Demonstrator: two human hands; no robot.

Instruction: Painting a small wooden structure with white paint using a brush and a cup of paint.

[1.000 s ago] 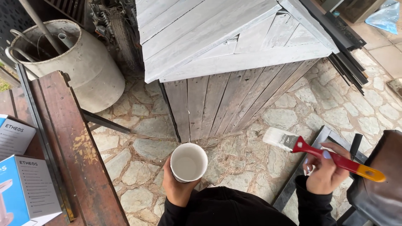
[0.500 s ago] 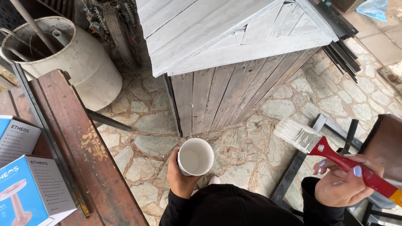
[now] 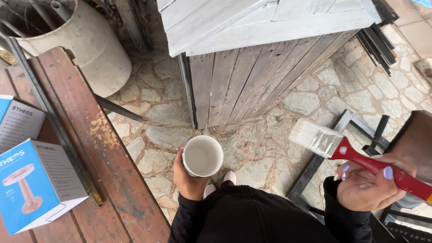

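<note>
My left hand [image 3: 189, 180] grips a round white cup [image 3: 202, 155] from the side, upright, its inside coated white. My right hand [image 3: 366, 186] holds a wide paintbrush [image 3: 333, 145] by its red handle, with the white-smeared bristles pointing up and to the left. In front of me stands a grey-white wooden crate [image 3: 252, 54] made of vertical planks, with a whitened plank top. Both hands hover over the stone paving, short of the crate. Black sleeves cover my arms.
A worn red-brown wooden table [image 3: 103, 148] runs along the left, bearing a blue and white box [image 3: 33, 184]. A concrete tub [image 3: 85, 45] with rods stands at top left. Black metal frames [image 3: 342, 139] lie on the paving at right beside a brown seat [image 3: 416, 139].
The view has shifted closer to the crate. My right hand with the brush has dropped lower and to the right; the cup stays in my left hand.
</note>
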